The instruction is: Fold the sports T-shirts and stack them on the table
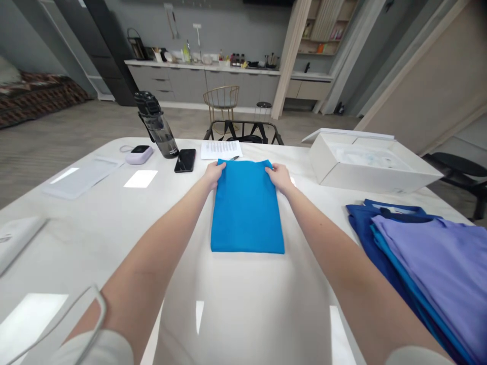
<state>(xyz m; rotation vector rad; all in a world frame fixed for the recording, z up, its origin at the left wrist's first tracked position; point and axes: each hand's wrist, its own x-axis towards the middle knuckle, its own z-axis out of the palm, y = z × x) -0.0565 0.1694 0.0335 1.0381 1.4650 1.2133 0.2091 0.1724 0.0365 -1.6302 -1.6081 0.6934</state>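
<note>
While both hands (pixel 213 175) grip blue cloth (pixel 247 208) — printed paper (pixel 220 149) lies beyond

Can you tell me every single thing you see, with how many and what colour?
Folded cloth: one, blue, between the hands
Table: one, white, underneath
Clothes pile: several, purple and blues, right
Open box: one, white, far right
Paper: one, white, beyond cloth
Phone: one, black, left of paper
Bottle: one, see-through and black, behind phone
Gadget: one, pale purple, left of bottle
Plastic sleeve: one, cloudy, far left
Cable: one, white, by left arm
Chair: one, gold frame, by kitchen
Kitchen cabinets: several, grey, background
Small kitchen things: too many to count, mixed colours, countertop
Left hand, right hand: two, bare, at cloth's far corners
</note>
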